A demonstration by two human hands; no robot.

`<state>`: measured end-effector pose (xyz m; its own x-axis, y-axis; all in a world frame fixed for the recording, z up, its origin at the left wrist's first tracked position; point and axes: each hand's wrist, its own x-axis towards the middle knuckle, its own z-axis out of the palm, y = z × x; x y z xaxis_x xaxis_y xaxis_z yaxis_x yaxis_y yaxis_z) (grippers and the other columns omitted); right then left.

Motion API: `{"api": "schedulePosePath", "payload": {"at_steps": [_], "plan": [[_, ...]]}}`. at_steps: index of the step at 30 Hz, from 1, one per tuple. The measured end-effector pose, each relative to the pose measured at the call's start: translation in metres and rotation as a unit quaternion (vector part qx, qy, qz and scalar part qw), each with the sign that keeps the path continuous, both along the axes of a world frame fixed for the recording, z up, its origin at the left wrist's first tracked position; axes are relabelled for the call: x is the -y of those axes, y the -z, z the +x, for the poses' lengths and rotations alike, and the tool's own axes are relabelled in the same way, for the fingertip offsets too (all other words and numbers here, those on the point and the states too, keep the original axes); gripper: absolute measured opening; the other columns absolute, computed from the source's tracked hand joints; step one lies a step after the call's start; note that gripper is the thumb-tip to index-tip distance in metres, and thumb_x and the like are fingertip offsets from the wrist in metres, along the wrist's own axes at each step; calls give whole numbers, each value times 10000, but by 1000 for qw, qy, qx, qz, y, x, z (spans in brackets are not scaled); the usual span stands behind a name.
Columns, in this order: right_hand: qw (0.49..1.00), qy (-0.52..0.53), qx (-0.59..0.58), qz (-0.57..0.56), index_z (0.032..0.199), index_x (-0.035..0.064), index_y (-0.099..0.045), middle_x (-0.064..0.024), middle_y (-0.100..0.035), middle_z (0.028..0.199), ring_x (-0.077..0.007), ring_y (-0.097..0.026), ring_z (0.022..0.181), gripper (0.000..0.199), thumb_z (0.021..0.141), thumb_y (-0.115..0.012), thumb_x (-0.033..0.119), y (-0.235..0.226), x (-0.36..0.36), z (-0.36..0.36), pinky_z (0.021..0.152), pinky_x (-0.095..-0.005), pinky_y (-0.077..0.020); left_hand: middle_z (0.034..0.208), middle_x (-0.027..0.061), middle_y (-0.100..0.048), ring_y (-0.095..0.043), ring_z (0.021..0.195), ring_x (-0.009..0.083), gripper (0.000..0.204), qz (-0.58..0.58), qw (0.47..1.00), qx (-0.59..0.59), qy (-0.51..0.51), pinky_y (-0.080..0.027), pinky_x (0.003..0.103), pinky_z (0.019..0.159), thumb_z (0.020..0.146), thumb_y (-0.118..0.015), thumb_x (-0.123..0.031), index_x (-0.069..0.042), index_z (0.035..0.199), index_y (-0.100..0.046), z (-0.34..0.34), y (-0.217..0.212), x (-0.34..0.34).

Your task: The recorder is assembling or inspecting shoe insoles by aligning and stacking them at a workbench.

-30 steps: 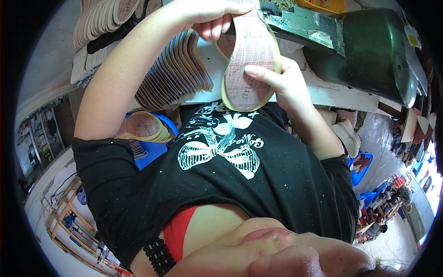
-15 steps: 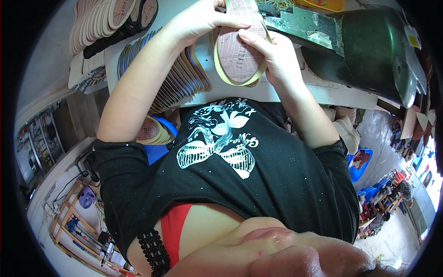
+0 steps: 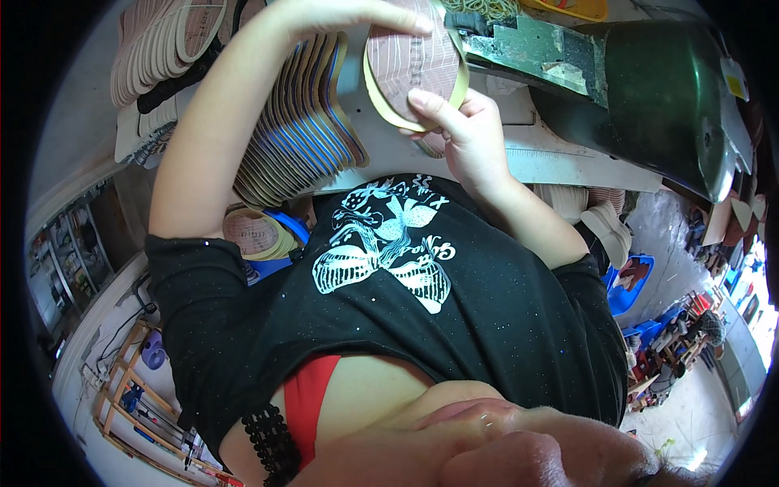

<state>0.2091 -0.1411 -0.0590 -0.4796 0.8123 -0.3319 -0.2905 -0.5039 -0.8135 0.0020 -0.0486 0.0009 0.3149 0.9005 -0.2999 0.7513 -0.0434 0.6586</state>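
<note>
Both hands grip one pink insole (image 3: pixel 410 69) with a yellow rim at the far centre: left hand (image 3: pixel 341 16) pinching its far edge, right hand (image 3: pixel 458 134) clasping its near edge. A fanned insole stack (image 3: pixel 300 130) lies left.

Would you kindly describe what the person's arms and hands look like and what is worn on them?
Both forearms are bare, and the left hand and right hand wear no gloves. Short black sleeves of a speckled T-shirt with a white print cover the upper arms. No rings or watch are visible.
</note>
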Motion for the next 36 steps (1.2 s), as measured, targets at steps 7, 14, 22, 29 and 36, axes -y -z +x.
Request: {"api": "schedulePosePath", "payload": {"at_steps": [7,14,22,29,36], "plan": [[996,43,-63,-35,982,-57,-625,-105,-665,888,-130,-631,727,241,897,-623,169,-9,-10,-17,670,-239,-503,1021,88,-585,-532,958,166,541,-80,983,22,163,-441,303,847,726,-770,-350,-27,1101,-552,-4,-11,-40],[998,35,-52,4,1125,-56,-571,-147,-657,1022,-188,-661,909,325,940,-562,210,-5,-15,-15,852,-325,-536,831,5,-573,-510,791,114,408,-115,984,23,132,-424,270,712,745,-760,-362,-47,911,-559,-12,1,-51],[999,23,-32,-7,1056,-61,-604,-163,-677,948,-208,-687,827,355,948,-543,273,-10,-21,-14,758,-298,-555,794,5,-568,-506,741,101,380,-105,993,-50,19,-415,264,641,769,-738,-377,-54,882,-572,-17,-21,-19],[999,13,-41,21,1071,-70,-594,-168,-669,967,-219,-686,825,375,955,-524,279,-8,-26,-8,723,-281,-546,706,11,-569,-508,674,111,350,-130,990,-48,-36,-419,266,625,784,-728,-359,-30,808,-613,-15,-24,6],[999,20,-4,42,960,-54,-640,-126,-683,867,-159,-671,738,335,906,-592,273,-10,-28,-5,638,-226,-515,692,45,-622,-543,652,108,389,-151,984,-12,-89,-430,270,599,790,-712,-390,-2,785,-686,-7,-14,39]]}}
